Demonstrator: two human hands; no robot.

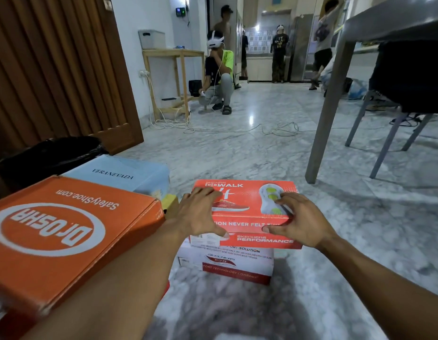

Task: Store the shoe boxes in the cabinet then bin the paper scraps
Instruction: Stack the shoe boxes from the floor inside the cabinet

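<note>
A red Skechers shoe box lies on top of a white and red Skechers box on the marble floor. My left hand grips its near left corner, fingers on the lid and thumb on the front face. My right hand grips the near right part the same way. An orange Dr.Osha shoe box sits close at the left. Behind it lies a light blue Veranevada box. No paper scraps are visible.
A black bin bag sits at the far left by a brown slatted door. A grey table leg and chair stand at the right. White cables cross the floor. Several people are farther back.
</note>
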